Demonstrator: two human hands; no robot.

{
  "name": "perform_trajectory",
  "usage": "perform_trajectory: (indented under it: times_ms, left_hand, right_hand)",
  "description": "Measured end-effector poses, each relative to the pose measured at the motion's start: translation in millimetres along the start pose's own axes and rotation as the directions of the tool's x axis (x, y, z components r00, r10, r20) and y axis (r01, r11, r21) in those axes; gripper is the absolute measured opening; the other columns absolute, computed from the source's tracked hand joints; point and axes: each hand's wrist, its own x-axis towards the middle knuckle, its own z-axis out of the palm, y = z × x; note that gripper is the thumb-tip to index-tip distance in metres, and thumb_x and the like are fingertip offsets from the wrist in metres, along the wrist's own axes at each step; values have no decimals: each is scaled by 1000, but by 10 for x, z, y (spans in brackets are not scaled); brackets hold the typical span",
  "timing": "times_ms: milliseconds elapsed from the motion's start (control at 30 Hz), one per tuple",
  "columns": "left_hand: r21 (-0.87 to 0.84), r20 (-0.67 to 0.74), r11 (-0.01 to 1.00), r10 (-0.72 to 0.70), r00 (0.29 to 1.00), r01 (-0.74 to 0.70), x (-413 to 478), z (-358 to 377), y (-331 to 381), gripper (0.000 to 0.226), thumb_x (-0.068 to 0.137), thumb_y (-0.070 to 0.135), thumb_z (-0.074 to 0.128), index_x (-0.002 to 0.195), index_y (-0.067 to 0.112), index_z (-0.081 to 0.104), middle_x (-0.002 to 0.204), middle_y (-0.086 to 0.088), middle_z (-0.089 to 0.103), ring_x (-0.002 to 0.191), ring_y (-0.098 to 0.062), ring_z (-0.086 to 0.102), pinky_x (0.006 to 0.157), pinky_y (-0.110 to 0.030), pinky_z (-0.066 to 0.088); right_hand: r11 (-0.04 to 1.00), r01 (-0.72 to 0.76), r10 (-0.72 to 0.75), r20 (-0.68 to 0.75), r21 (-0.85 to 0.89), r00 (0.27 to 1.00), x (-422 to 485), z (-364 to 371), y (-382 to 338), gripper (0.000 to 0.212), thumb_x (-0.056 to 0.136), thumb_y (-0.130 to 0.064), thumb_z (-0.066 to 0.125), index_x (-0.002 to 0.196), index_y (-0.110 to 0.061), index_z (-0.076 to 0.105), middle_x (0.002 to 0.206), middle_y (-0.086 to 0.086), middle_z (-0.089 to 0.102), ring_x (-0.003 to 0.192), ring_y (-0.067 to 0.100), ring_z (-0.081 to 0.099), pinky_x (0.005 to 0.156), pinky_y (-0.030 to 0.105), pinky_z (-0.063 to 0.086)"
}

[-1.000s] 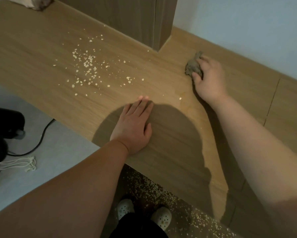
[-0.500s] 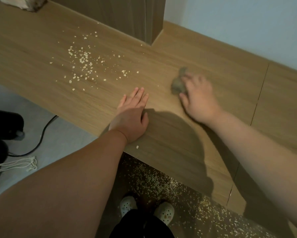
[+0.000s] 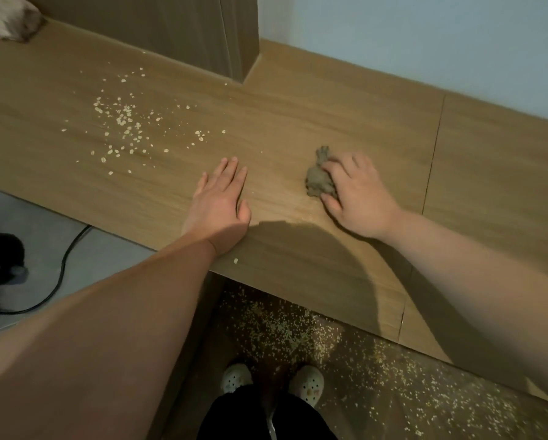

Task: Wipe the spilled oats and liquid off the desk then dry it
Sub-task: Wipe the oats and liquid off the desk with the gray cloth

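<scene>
item: cloth (image 3: 318, 182), a small grey-brown wad, crumpled, lying on the table (image 3: 298, 122) right of centre and touching the wood; held by the right grip (image 3: 358, 195), a bare hand with fingers curled over the top of the wad and thumb against its near side, clamped on it. handling, as judged: light, soft, limp, probably damp; yields under pressure, unlikely to slip free, but liable to bunch up and cover little surface; best taken from above across the thick middle with the palm bearing down, the loose tail at the far end left free. left grip (image 3: 220, 204): bare hand lying flat on the table, fingers straight and close together, holding nothing, near the front edge and apart from the cloth. oats (image 3: 123, 122): pale flakes scattered on the table well left of the cloth, beyond the left grip; light, loose, apt to skitter or cling to the cloth; one stray flake (image 3: 235, 261) by the front edge. liquid: a faint pale streak beside the right thumb, wet or not cannot be told. floor (image 3: 117, 246): many more flakes lie below the table
</scene>
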Motion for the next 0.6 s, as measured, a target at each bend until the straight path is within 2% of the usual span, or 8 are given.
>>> perform_trajectory:
  times_ms: [67,133,200,267,433,500,600]
  left_hand:
    - [9,0,1000,5,1000,-5,-7,-7,4,62,98,26,39,156,16,16,164,-1,6,150,-12,-2,122,-36,-3]
    - [6,4,1000,10,1000,-10,-8,-11,8,62,98,26,38,155,16,17,164,-2,6,150,-13,-2,123,-37,-1]
    - [14,6,1000,12,1000,-13,-6,-10,5,62,98,27,38,155,15,17,164,-3,7,150,-13,-1,123,-38,0]
    - [17,-3,1000,18,1000,-18,2,-1,-6,61,98,26,38,155,14,19,164,-4,8,151,-14,0,123,-38,0]
    - [44,9,999,31,999,-31,10,16,-20,61,98,27,35,155,12,18,164,-6,7,151,-17,-1,122,-38,-2]
    - [50,6,998,32,999,-33,7,19,-17,61,98,27,34,155,13,17,164,-6,6,151,-17,-1,122,-39,-1]
    - [62,1,997,41,999,-41,-2,14,-17,60,99,26,33,156,13,15,164,-6,5,151,-17,-2,122,-38,-2]
  right_hand:
    - [1000,27,-26,20,-12,999,5,-24,106,49,91,-26,58,131,0,50,137,19,47,131,36,39,116,49,24]
    - [990,-142,142,-9,3,990,32,-109,399,49,91,-23,58,133,0,48,145,19,41,139,35,32,118,51,20]
    - [927,-369,372,-40,64,927,-42,-236,707,49,93,-21,57,136,0,45,152,17,34,143,35,26,119,51,17]
    - [853,-511,519,-66,107,852,-235,-300,863,50,95,-18,55,139,1,42,155,15,31,144,34,23,120,51,16]
    - [758,-646,652,-149,93,744,-596,-113,454,52,93,-16,53,141,0,41,155,17,32,146,32,23,119,50,19]
    - [791,-607,611,-153,74,777,-574,-10,1,52,92,-17,53,140,-1,43,155,17,33,146,31,23,120,50,19]
    - [916,-397,401,-84,66,912,-519,157,-674,53,93,-24,51,143,-8,43,157,11,30,148,27,20,122,45,11]
